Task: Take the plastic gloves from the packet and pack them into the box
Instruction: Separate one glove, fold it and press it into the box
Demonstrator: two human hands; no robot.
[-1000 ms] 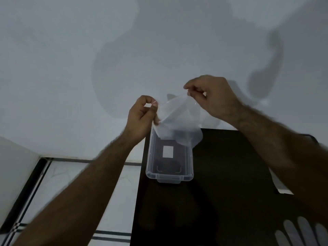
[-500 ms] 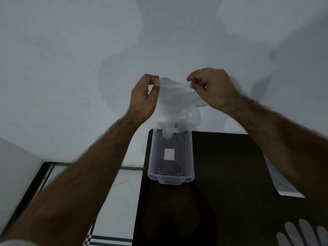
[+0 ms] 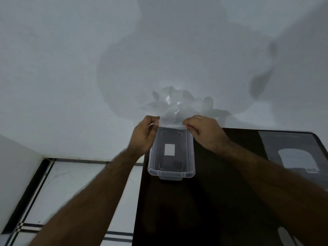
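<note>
A clear plastic glove (image 3: 174, 105) is stretched between my two hands, its cuff edge level with the far rim of the box and its fingers billowing up against the wall. My left hand (image 3: 144, 134) pinches the cuff's left corner. My right hand (image 3: 204, 133) pinches the right corner. Below them the clear plastic box (image 3: 192, 157) stands open on the dark table (image 3: 221, 201), with a white label on its bottom and nothing else visible inside. The gloves' packet (image 3: 294, 153) lies flat at the table's right.
The table's left edge runs just left of the box, with tiled floor (image 3: 74, 189) below it. A pale wall (image 3: 88, 68) rises right behind the table. Another clear glove (image 3: 285, 237) lies at the table's near right corner.
Both hands came down from chest height to the box's far rim, still pinching the glove. The glove, which hung below the hands, now flares upward above them.
</note>
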